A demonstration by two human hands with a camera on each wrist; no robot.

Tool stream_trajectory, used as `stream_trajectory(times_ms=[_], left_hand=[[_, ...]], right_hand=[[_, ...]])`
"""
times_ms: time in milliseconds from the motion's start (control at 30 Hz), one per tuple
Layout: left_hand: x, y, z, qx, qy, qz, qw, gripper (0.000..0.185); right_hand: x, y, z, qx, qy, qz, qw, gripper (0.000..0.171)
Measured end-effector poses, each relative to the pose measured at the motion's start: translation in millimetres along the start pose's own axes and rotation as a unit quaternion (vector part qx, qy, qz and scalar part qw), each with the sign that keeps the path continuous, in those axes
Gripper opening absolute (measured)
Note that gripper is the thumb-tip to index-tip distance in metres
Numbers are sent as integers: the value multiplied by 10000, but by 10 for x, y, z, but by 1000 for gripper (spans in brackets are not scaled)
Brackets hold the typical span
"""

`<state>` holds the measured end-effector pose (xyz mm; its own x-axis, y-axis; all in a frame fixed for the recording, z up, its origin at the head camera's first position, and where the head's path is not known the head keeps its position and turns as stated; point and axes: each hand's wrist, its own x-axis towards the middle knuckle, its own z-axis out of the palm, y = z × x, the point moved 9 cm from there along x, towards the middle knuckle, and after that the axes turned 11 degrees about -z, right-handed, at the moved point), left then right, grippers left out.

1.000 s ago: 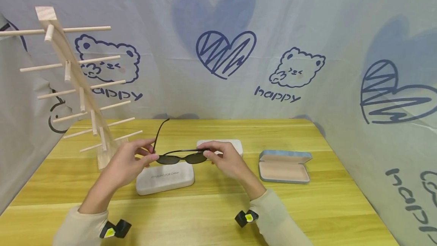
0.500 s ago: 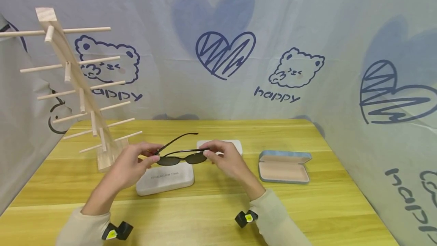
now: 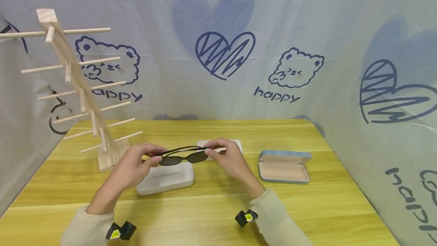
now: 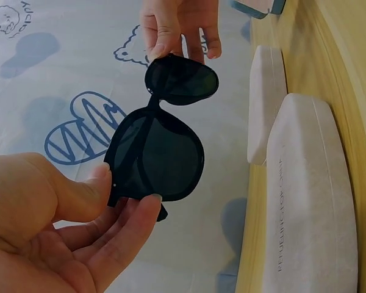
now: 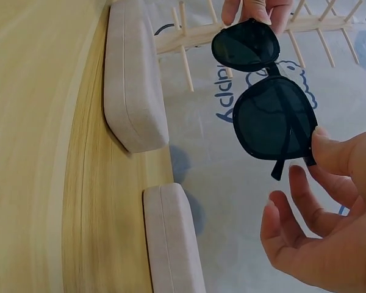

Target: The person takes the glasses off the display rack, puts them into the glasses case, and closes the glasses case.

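Both hands, left hand (image 3: 136,164) and right hand (image 3: 227,158), pinch the sunglasses (image 3: 182,156) by their ends above the table's (image 3: 307,204) middle; squeezing could smudge lenses.

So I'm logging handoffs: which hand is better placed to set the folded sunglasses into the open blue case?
Probably the right hand: it pinches the sunglasses on the side of the open blue case; the left hand is farther.

left hand (image 4: 43,226) pinches black sunglasses (image 4: 161,128) above white cases (image 4: 311,201).
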<state>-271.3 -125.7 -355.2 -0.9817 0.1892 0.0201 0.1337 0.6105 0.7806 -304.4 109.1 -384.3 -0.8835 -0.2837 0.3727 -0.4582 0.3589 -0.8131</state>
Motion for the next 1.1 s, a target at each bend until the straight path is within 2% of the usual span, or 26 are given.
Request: stream_trajectory(times_ms=[267,567,733,933,1100], left_hand=[[32,-17,102,-340,-107,137,9993,23],[58,-15,200,-377,-213,3,9991,26],[65,5,230,-327,-156,-73,9993,26],[103,21,281,-339,-53,-6,9994,24],[148,23,362,-533,-15,-71,9986,23]], right_hand=[[-16,28,-27,-5,-73,-49,10000,14],[-58,95,-90,241,-22,185,9995,15],[-87,124,-154,161,6,299,9994,16],[-113,148,-211,313,-97,303,9990,18],[-148,198,-296,267,-127,397,9988,19]])
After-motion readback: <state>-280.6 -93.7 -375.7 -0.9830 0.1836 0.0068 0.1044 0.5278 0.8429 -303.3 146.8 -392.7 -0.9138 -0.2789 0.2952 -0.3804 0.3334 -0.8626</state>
